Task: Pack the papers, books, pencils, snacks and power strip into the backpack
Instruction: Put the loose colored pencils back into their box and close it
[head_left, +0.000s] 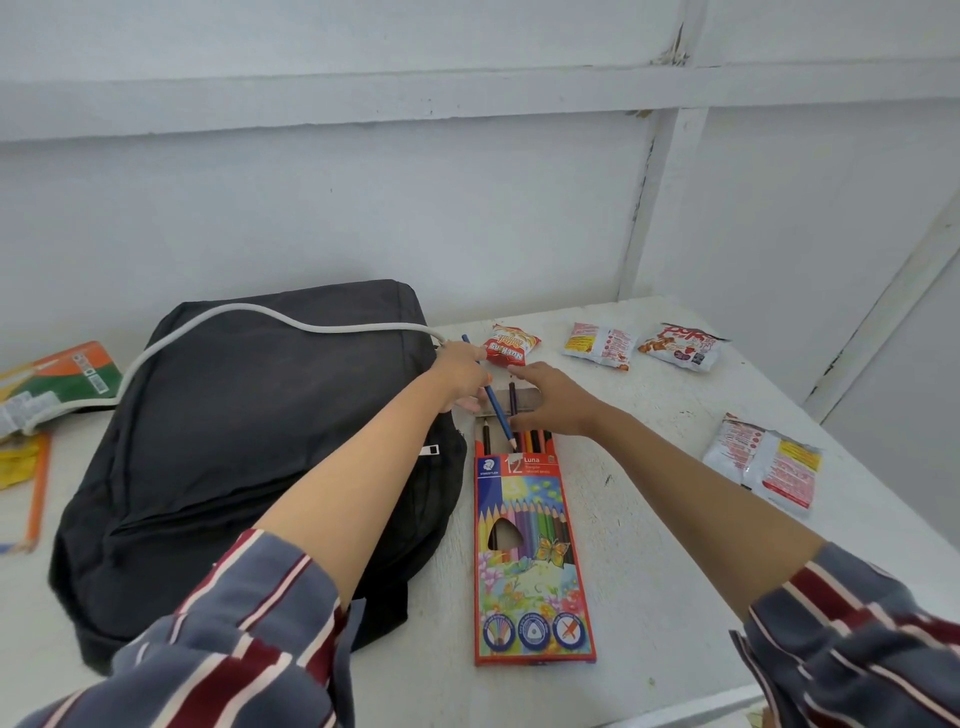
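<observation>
Blue pencil (498, 410) pinched in left hand (460, 375), right hand (553, 401) fingers straight, resting on pencil box (531, 551) flap

Pencil box (530, 551) right of backpack (249, 447)

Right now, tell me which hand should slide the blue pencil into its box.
Left. The left hand grips the blue pencil, tip at the open end of the pencil box. The right hand rests on the flap.

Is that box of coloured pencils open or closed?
Open. The pencil box has its far flap folded back, pencils show inside, and the left hand holds a blue pencil there.
</observation>
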